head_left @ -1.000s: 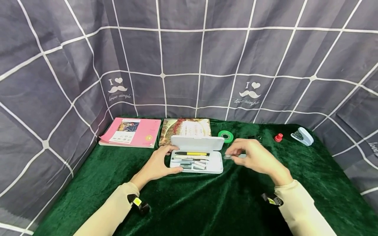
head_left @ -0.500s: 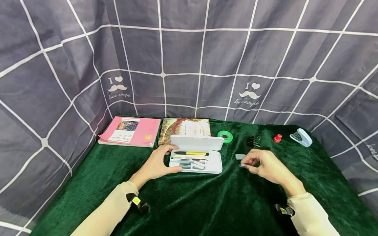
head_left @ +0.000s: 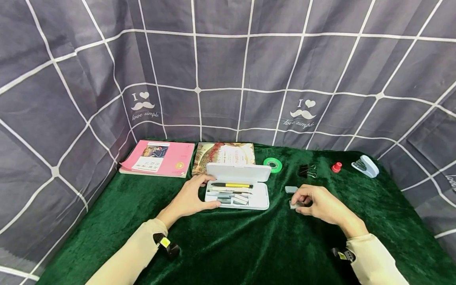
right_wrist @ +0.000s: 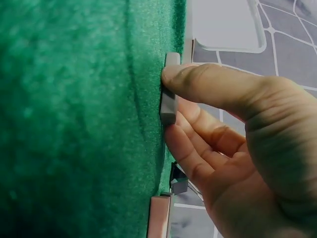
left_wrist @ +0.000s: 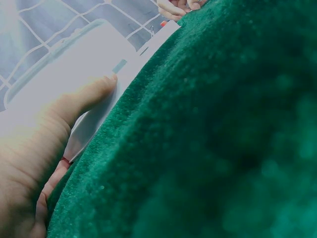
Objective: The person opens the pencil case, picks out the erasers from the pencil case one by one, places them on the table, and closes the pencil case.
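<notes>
An open white pencil case [head_left: 258, 198] lies on the green cloth with its lid raised. In it are a yellow-and-black pen [head_left: 233, 185], other slim pens and small pale pieces. My left hand [head_left: 189, 198] grips the case's left end, thumb on the front edge and fingers at the back. To the right of the case, my right hand [head_left: 317, 204] pinches a small grey rectangular block [right_wrist: 170, 106] between thumb and fingers, low at the cloth. Just behind that block, another grey block [head_left: 291, 189] lies on the cloth.
Behind the case are a pink book [head_left: 178, 158], a patterned book [head_left: 210, 152] and a green tape roll [head_left: 272, 165]. Black binder clips [head_left: 305, 171], a red stamp-like piece [head_left: 336, 167] and a pale blue-white stapler-like tool [head_left: 367, 166] stand further right. A grey checked curtain [head_left: 228, 79] surrounds the table.
My right hand has moved right and nearer, away from the case, carrying the small block down to the cloth. The other grey block and the binder clips have come into clearer view. My left hand stays put.
</notes>
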Tool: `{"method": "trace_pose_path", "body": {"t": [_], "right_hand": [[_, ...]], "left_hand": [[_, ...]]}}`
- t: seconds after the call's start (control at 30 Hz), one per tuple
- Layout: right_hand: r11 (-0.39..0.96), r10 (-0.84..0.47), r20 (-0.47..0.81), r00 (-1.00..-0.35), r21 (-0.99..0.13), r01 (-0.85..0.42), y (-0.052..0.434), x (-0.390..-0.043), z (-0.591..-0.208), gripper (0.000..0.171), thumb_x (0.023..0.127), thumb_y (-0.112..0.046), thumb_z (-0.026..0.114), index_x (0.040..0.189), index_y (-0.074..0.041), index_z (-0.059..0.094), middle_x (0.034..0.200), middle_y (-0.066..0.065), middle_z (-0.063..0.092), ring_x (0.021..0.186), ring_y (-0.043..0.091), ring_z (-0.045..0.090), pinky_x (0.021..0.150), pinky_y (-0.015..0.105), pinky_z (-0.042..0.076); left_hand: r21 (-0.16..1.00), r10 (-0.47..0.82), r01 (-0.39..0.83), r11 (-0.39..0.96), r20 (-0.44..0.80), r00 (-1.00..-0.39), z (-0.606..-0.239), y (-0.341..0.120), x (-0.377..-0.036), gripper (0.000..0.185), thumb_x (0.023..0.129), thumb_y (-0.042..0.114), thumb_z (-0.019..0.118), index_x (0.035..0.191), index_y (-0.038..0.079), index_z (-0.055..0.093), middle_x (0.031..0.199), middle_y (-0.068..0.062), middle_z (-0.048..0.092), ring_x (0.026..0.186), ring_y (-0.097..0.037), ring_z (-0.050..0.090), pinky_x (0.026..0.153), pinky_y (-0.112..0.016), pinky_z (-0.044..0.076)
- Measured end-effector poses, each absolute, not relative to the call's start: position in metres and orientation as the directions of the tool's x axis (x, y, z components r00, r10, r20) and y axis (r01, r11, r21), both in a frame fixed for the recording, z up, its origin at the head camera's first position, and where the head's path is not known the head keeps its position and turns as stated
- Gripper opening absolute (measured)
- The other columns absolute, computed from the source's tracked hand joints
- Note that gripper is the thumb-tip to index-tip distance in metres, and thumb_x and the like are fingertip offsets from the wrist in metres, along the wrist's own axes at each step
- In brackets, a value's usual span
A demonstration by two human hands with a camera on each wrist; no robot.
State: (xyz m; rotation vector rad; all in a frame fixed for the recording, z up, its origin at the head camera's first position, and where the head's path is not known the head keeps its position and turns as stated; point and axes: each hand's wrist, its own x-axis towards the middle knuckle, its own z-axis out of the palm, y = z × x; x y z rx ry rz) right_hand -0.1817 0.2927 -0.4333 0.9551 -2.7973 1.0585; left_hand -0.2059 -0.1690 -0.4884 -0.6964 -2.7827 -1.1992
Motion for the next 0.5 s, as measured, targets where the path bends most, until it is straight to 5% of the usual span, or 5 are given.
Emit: {"method": "trace_pose_path", "body": {"t": [0.5], "right_hand": [[0.562,-0.525,0.317,-0.79,-0.568,-0.602,0.258,-0.195,-0.405,0.034,0.088,-0.001,0.094,0.114,-0.019,0.083,0.107,0.0,0.081,0.091,0.023,0.076,0.082,0.034,0.066]], "left_hand": [[0.682,0.393,0.415,0.602,0.199,-0.898,-0.488,-0.169,-0.207,0.079,0.086,0.055,0.095,0.152,0.024,0.063,0.155,-0.004,0.062,0.13,-0.031,0.066,0.11,-0.055,0.057]]}}
